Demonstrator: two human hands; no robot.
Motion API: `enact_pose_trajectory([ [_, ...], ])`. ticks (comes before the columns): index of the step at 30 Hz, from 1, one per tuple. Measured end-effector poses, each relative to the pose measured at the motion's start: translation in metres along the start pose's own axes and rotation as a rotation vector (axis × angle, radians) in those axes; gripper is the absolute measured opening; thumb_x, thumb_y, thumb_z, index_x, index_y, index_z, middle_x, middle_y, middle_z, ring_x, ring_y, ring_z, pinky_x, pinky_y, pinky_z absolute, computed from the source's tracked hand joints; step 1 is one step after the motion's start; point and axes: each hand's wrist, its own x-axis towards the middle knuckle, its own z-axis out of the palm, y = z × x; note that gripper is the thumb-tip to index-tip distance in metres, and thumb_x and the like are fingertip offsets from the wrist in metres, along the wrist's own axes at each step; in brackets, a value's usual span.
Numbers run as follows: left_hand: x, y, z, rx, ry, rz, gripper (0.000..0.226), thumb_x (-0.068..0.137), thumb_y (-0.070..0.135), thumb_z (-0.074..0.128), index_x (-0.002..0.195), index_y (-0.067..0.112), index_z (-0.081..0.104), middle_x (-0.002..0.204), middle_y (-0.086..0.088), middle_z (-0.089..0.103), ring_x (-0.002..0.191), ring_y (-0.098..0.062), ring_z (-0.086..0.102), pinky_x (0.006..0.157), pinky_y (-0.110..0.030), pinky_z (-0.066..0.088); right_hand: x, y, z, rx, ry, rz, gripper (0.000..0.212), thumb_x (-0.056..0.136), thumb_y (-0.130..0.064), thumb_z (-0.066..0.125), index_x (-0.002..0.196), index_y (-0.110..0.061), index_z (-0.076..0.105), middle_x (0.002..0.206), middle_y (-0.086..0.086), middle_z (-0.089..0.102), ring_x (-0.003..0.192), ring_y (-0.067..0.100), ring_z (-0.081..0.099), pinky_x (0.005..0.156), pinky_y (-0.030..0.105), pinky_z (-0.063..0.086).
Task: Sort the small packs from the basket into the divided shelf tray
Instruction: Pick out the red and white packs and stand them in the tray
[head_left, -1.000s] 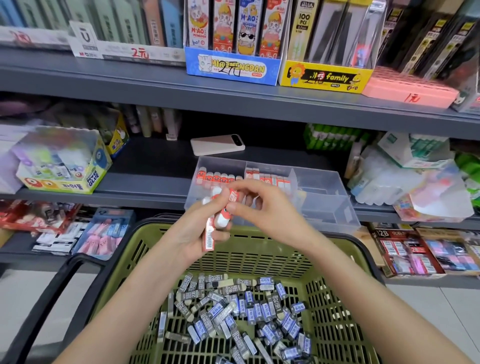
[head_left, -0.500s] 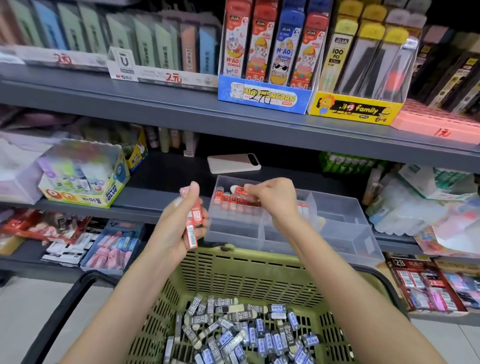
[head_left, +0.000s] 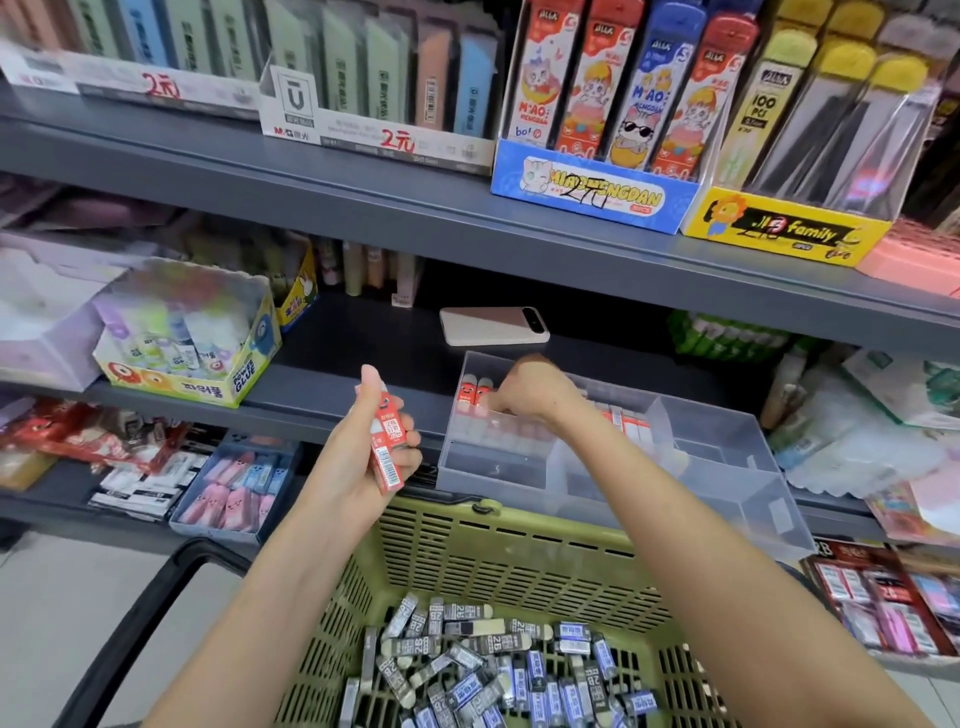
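With the right hand (head_left: 530, 395), reaches knuckles-up into the rear-left compartment of the divided clear tray (head_left: 727, 452), at about 1 o'clock from the green basket (head_left: 519, 551). Curls the fingers down against the row of red packs (head_left: 475, 397) standing on end there, yet hides the fingertips behind the knuckles, so cannot tell whether gripping a pack or only nudging the row tight. Holds the left hand (head_left: 369, 457) up at 9 o'clock of the tray, just off its wall, clenched round a small stack of red packs (head_left: 387, 441) with the thumb on top and the barcodes toward the camera: probably a ready supply, parked near to shorten each trip for the working hand. Stands the filed packs upright and side by side, caps up, likely to fit more into one compartment and to show the colour at a glance; has more red ones in the next compartment toward 3 o'clock. Sets the basket at 6 o'clock, right under both forearms, heaped with grey and blue 2B packs (head_left: 483, 665) and no red in view: by that, red nearly sorted, the 2B lot not yet begun. Leaves a phone (head_left: 493, 325) flat on the shelf (head_left: 337, 384) at 12 o'clock of the tray, apart from it.
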Motion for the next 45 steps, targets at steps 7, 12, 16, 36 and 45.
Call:
enact_pose_trajectory([
  [7,0.0,-0.005,-0.002,-0.157,0.019,0.017,0.04,0.084,0.052,0.059,0.074,0.013,0.054,0.057,0.0,0.05,0.044,-0.007,0.045,0.036,-0.016,0.038,-0.037,-0.005,-0.002,0.03,0.301,-0.19,0.038,0.088,-0.035,0.057,0.059,-0.01,0.059,0.064,0.007,0.061,0.067,0.025,0.055,0.064,0.029,0.046],
  [12,0.004,-0.013,0.0,-0.144,0.143,0.11,0.043,0.082,0.057,0.059,0.084,0.014,0.055,0.058,0.001,0.059,0.049,-0.009,0.058,0.048,-0.022,0.051,-0.109,-0.032,0.032,0.443,0.146,-0.377,0.033,0.073,-0.05,0.069,0.062,-0.019,0.067,0.052,-0.007,0.057,0.052,0.0,0.05,0.053,0.017,0.041],
  [16,0.002,-0.017,-0.003,-0.105,0.131,0.14,0.047,0.079,0.06,0.06,0.086,0.014,0.057,0.06,0.003,0.063,0.055,-0.009,0.064,0.052,-0.023,0.053,-0.117,-0.039,0.046,0.48,0.149,-0.4,0.014,0.08,-0.031,0.069,0.082,-0.017,0.069,0.059,-0.007,0.058,0.053,0.003,0.049,0.056,0.017,0.04],
  [36,0.002,-0.011,-0.006,-0.255,0.042,0.048,0.04,0.085,0.051,0.056,0.085,0.011,0.056,0.063,-0.001,0.059,0.054,-0.01,0.054,0.046,-0.02,0.043,-0.008,0.009,-0.015,0.058,0.041,0.098,0.018,0.078,-0.029,0.063,0.067,-0.016,0.058,0.076,0.001,0.067,0.067,0.018,0.059,0.055,0.023,0.04],
  [45,0.0,-0.012,-0.008,-0.112,-0.037,0.105,0.041,0.07,0.048,0.067,0.09,0.012,0.059,0.067,0.0,0.06,0.06,-0.009,0.056,0.049,-0.021,0.044,-0.016,0.009,-0.005,-0.154,0.104,0.018,0.023,0.083,-0.033,0.059,0.07,-0.014,0.061,0.074,0.0,0.06,0.071,0.02,0.059,0.057,0.025,0.042],
])
